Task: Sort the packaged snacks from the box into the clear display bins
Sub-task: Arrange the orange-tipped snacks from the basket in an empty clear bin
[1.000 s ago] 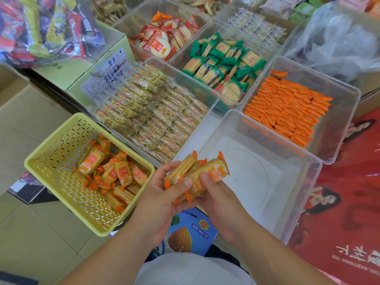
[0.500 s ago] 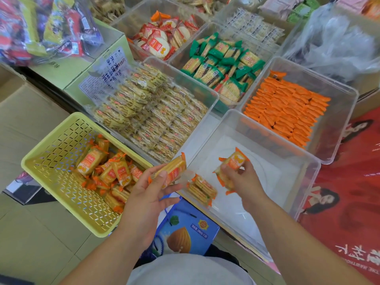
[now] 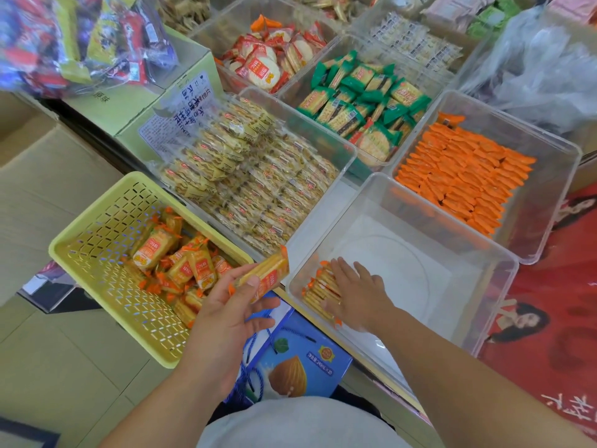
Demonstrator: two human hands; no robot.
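The right hand point(image 3: 358, 292) is now down inside the nearest clear bin point(image 3: 484, 286), lying flat with its fingers straight and spread on a short row of packets point(image 3: 318, 287) in the bin's near-left corner. Half a second ago it was still up over the bin with 1 packet pinched in its fingers, while only 1 packet lay on the floor below; 1 second ago both hands shared a small bunch at the bin's edge. So that packet has been set down beside the first, and the released hand is pressing and squaring the row against the near wall. The left hand point(image 3: 229, 312) has stayed between the bin and the yellow basket point(image 3: 97, 221), thumb and fingers curled round a held packet point(image 3: 266, 274), which it tilts up toward the bin. For the task this means the filling of this bin has only just begun: most of its white floor is bare, and a heap of loose packets point(image 3: 168, 253) of the same orange wrapper waits in the basket. The likely next step is to pass the held packet across to the right hand, or to place it directly at the row's end.
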